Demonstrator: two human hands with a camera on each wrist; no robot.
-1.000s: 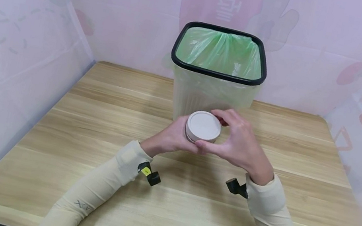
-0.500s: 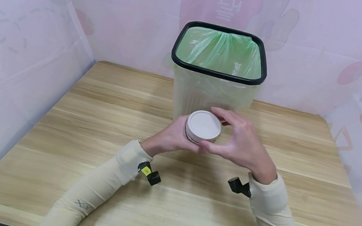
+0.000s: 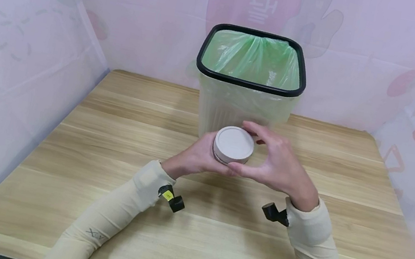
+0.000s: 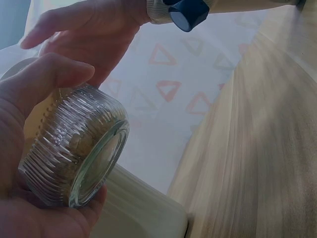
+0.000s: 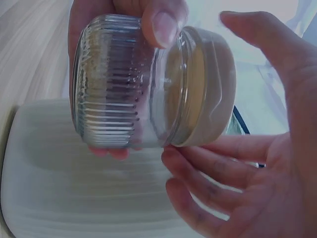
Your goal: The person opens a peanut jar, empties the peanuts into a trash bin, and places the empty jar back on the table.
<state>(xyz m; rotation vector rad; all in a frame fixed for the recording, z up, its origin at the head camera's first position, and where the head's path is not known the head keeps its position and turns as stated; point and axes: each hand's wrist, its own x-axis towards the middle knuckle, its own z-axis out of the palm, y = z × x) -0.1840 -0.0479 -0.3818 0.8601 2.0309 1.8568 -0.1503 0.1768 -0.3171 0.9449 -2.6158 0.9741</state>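
Observation:
A ribbed glass jar with a pale beige lid is held up over the table, in front of the bin. My left hand grips the glass body, its thumb across the side in the left wrist view. The jar looks see-through, without visible contents. Around the lid stands my right hand, its fingers loosely bent. In the right wrist view its thumb is apart from the lid, while some fingertips are at or very near the lid's lower edge; whether they touch is unclear.
A pale bin with a black rim and a green plastic liner stands at the back of the wooden table. Printed fabric walls rise behind and at both sides. Small black cameras are strapped to both wrists.
My right hand has shifted slightly to the right, and its thumb has moved right along the jar's near side. The left hand and the jar have stayed nearly still.

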